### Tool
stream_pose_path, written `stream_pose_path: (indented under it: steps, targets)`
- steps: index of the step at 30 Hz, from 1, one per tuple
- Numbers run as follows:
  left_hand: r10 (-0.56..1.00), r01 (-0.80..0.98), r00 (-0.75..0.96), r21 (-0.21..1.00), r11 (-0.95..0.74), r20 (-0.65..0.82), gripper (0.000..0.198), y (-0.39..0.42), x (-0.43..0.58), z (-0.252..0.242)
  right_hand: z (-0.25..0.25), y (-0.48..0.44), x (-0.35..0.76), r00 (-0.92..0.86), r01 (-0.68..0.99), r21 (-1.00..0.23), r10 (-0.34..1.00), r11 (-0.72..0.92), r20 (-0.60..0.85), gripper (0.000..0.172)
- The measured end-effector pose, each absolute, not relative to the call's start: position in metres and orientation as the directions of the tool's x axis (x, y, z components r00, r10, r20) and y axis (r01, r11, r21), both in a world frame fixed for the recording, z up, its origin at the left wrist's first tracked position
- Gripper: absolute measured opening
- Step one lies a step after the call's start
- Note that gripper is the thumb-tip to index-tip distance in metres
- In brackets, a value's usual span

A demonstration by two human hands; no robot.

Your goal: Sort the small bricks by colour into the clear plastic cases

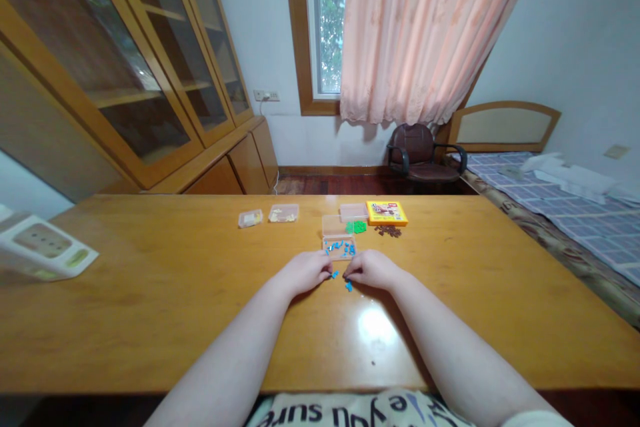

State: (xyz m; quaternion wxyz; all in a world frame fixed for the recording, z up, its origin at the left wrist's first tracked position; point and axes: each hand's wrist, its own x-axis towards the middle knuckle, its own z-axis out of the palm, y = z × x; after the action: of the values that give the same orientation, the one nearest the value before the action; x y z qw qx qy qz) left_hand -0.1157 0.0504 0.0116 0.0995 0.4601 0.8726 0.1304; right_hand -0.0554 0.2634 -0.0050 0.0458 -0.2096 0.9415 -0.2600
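Observation:
My left hand (310,271) rests on the table with its fingers curled together. A small blue plastic piece (335,274) pokes out at its fingertips, and the hand appears to pinch it. Opposite, my right hand (373,269) is closed in a pinch; whatever is between those fingertips is too small to make out. Just below them another small blue piece (349,286) lies on the wood. Beyond both hands stands a clear plastic box (341,257) with its lid raised, holding several loose blue pieces (337,246).
Green pieces (357,227) lie behind the box, and brown pieces (388,231) sit before a yellow box (387,213). Two clear containers (284,213) (250,218) with pale pieces are farther left. A white object (45,245) stands at the left of the table (200,320).

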Motion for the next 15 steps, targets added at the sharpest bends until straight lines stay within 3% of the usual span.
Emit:
stream_pose_path:
  steps: [15]
  targets:
    - [0.837,0.792,-0.546,0.303,0.529,-0.033,0.011,0.0509,-0.1157,0.0096,-0.0078,0.2617,-0.0557,-0.934,-0.342,-0.383,-0.355,0.858,0.04,0.018]
